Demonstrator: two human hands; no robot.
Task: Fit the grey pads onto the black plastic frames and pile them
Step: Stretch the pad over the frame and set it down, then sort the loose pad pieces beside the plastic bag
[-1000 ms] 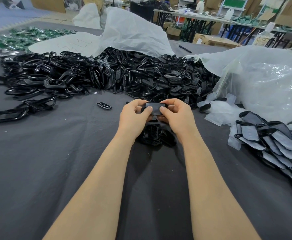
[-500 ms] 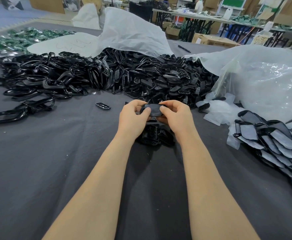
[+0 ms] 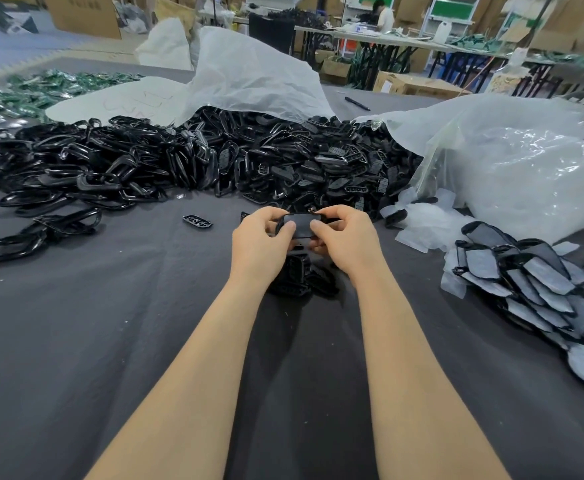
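Two hands together, left hand (image 3: 261, 242) and right hand (image 3: 344, 237) pinching one frame (image 3: 295, 223) between them, pad pile (image 3: 539, 289) near right

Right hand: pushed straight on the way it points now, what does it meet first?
The black frame the right hand pinches together with the left hand; beyond it, probably the heap of black parts, though depth is unclear.

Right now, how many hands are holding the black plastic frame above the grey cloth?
2. The left hand pinches the black plastic frame at its left end, the right hand at its right end.
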